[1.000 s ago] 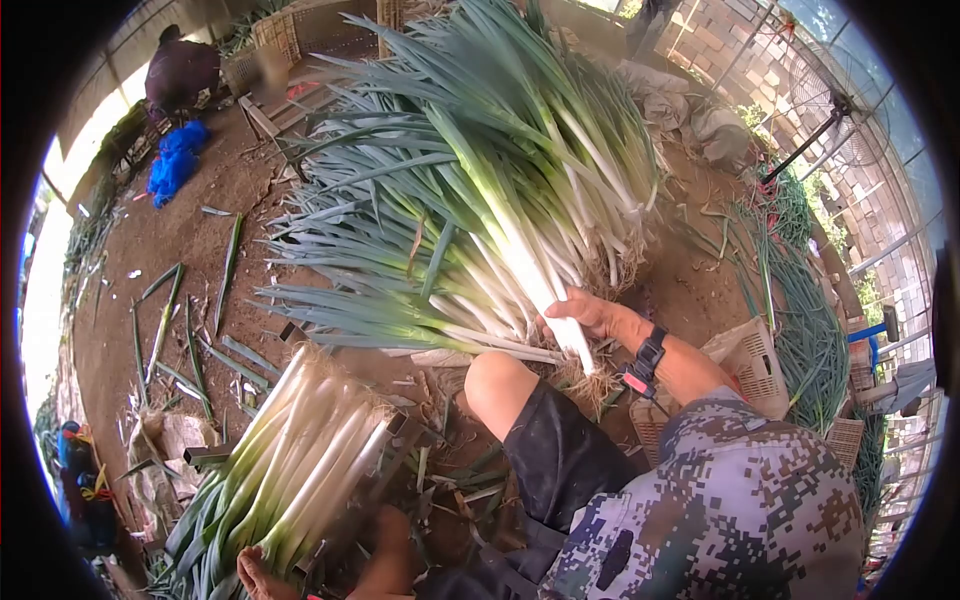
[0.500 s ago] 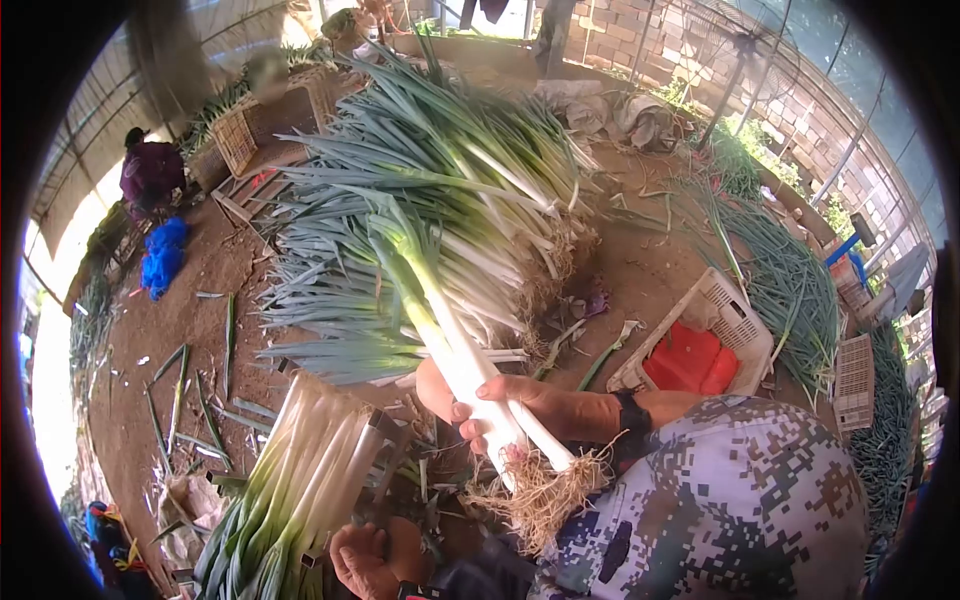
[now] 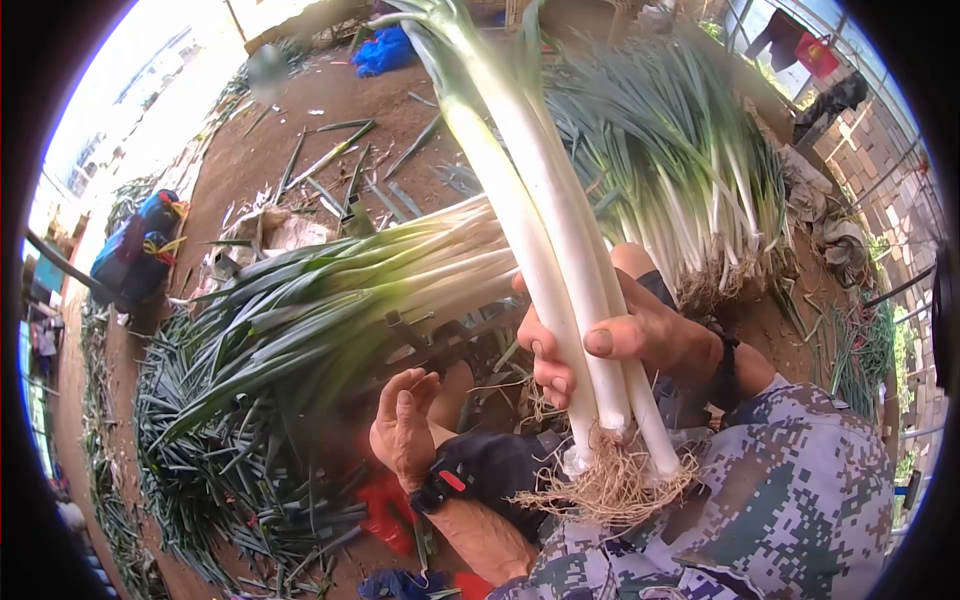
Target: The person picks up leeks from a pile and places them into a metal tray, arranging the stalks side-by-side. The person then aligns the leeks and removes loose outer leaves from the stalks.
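Leeks (image 3: 560, 260) clamped in R hand (image 3: 640, 340), roots down; tops blurred, cut off at frame top. L hand (image 3: 403, 425) open, fingers loose, near leek bundle (image 3: 330, 300).

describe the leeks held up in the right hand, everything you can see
The leeks are a small bunch, two or three stalks, with long smooth white shafts that turn pale green, then leafy near the picture's top. Tangled tan roots hang from the bases. They stand nearly upright, roots down, slightly tilted. The right hand is wrapped round the lower shafts; the open left hand does not touch them.
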The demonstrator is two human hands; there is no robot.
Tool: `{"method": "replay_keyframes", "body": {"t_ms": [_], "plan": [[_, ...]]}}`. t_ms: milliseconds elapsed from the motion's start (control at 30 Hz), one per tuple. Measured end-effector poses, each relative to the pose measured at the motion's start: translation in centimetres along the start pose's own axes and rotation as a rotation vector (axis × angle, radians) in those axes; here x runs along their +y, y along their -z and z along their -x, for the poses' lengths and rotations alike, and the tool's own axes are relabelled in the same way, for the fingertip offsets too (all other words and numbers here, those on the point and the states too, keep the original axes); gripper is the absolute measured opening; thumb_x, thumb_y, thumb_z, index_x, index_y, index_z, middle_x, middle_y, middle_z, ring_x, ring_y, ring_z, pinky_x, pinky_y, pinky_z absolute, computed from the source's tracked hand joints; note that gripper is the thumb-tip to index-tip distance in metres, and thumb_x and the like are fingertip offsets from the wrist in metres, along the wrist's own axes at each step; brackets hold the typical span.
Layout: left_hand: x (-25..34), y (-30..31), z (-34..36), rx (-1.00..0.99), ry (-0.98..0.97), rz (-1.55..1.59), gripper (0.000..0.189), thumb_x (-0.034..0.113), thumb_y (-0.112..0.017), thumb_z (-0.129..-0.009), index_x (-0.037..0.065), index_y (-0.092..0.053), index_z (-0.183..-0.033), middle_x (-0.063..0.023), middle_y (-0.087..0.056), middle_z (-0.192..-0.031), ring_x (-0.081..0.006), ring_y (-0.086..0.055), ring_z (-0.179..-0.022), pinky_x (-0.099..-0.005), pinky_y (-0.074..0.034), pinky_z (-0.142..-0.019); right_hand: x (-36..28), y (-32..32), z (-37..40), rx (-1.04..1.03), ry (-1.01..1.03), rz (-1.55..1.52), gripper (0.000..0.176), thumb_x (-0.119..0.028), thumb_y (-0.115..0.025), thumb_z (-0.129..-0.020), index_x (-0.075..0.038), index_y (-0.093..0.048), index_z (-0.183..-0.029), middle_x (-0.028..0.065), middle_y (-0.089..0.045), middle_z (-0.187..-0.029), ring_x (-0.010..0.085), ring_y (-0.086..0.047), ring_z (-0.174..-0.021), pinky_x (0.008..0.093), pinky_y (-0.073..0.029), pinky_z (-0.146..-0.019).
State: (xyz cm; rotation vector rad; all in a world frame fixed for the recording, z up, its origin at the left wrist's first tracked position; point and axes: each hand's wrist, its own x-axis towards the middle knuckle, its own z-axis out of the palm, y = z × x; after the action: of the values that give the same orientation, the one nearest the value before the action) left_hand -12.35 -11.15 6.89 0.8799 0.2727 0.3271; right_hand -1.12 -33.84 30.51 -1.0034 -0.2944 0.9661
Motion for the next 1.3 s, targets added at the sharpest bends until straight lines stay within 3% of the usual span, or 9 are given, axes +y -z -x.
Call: {"method": "replay_keyframes", "body": {"t_ms": [300,433,500,667,700,833,1000,1133,1300], "plan": [[1.3,6.4,-2.0,0.156,-0.084,-0.162,0.031,0.019,-0.058,-0.103,-0.001,-0.058,-0.126,-0.0149,-0.066,-0.116,-0.026,-0.067,-0.105,-0.0409,-0.055,-0.095,2.8,11.5,-15.4,-0.298,-0.111,1.072,0.042,-0.017,-0.071,-0.086,-0.002,-0.058,-0.123,0.0083,-0.066,-0.106,0.0191,-0.064,-0.097,0.0342,-0.055,-0.085],[3.4,6.4,-6.1,0.316,-0.131,-0.373,0.036,0.021,-0.067,-0.099,-0.001,-0.06,-0.126,-0.0099,-0.067,-0.112,-0.0189,-0.065,-0.102,-0.0344,-0.054,-0.09,9.0,23.0,-20.4,-0.05,0.12,1.852,0.046,-0.02,-0.069,-0.086,-0.008,-0.058,-0.129,0.0175,-0.065,-0.114,0.0362,-0.063,-0.108,0.0431,-0.049,-0.098],[3.8,7.7,-8.0,0.394,-0.123,-0.588,0.039,0.023,-0.07,-0.097,-0.001,-0.061,-0.125,-0.0082,-0.066,-0.111,-0.016,-0.063,-0.1,-0.0312,-0.052,-0.089,12.5,22.9,-19.6,0.132,-0.085,1.945,0.048,-0.032,-0.073,-0.085,-0.011,-0.059,-0.125,0.0156,-0.06,-0.116,0.0346,-0.056,-0.116,0.0556,-0.046,-0.09],[4.1,7.8,-8.0,0.501,-0.13,-0.773,0.032,0.017,-0.072,-0.094,-0.005,-0.065,-0.116,-0.0068,-0.068,-0.102,-0.0134,-0.061,-0.091,-0.0279,-0.05,-0.085,13.8,24.3,-18.4,0.146,0.279,2.089,0.047,-0.039,-0.072,-0.084,-0.01,-0.062,-0.12,0.0123,-0.064,-0.111,0.0341,-0.057,-0.11,0.0512,-0.043,-0.09],[4.4,7.7,-7.9,0.535,-0.119,-0.81,0.028,0.014,-0.071,-0.094,-0.005,-0.066,-0.113,-0.007,-0.068,-0.1,-0.0135,-0.062,-0.089,-0.0275,-0.05,-0.083,13.7,23.6,-18.5,0.13,0.096,2.069,0.05,-0.04,-0.074,-0.08,-0.011,-0.064,-0.119,0.0122,-0.065,-0.111,0.0343,-0.058,-0.109,0.0506,-0.042,-0.091],[2.3,8.7,-8.8,0.544,-0.246,-0.98,0.02,0.008,-0.07,-0.091,-0.004,-0.067,-0.107,-0.0075,-0.067,-0.097,-0.0129,-0.061,-0.085,-0.0269,-0.051,-0.076,16.7,23.4,-19.7,0.033,0.416,1.795,0.053,-0.049,-0.072,-0.086,-0.007,-0.063,-0.117,0.0169,-0.063,-0.115,0.037,-0.059,-0.111,0.0478,-0.047,-0.099],[5.0,5.9,-9.4,0.254,-0.492,-1.584,0.035,0.001,-0.077,-0.072,0.003,-0.069,-0.106,-0.0139,-0.06,-0.112,-0.034,-0.058,-0.109,-0.0424,-0.048,-0.097,17.4,23.4,-22.0,0.048,0.34,1.567,0.043,-0.047,-0.063,-0.094,-0.008,-0.067,-0.111,0.0147,-0.065,-0.109,0.0341,-0.061,-0.105,0.0453,-0.049,-0.091],[4.7,5.7,-11.4,0.172,-0.385,-1.867,0.045,0.005,-0.077,-0.064,0.007,-0.07,-0.109,-0.0172,-0.055,-0.128,-0.0393,-0.045,-0.128,-0.0578,-0.027,-0.117,16.2,23.6,-22.8,0.062,0.242,1.661,0.044,-0.05,-0.058,-0.096,-0.01,-0.071,-0.108,0.0108,-0.069,-0.1,0.0314,-0.065,-0.1,0.044,-0.05,-0.087],[4.2,6.9,-12.5,0.068,-0.378,-1.893,0.051,0.009,-0.075,-0.067,0.012,-0.071,-0.118,-0.0181,-0.055,-0.133,-0.0409,-0.042,-0.133,-0.0586,-0.023,-0.119,16.3,23.5,-23.3,0.131,0.207,1.611,0.044,-0.05,-0.06,-0.094,-0.011,-0.071,-0.11,0.0116,-0.07,-0.101,0.032,-0.065,-0.1,0.0437,-0.051,-0.087]]}}
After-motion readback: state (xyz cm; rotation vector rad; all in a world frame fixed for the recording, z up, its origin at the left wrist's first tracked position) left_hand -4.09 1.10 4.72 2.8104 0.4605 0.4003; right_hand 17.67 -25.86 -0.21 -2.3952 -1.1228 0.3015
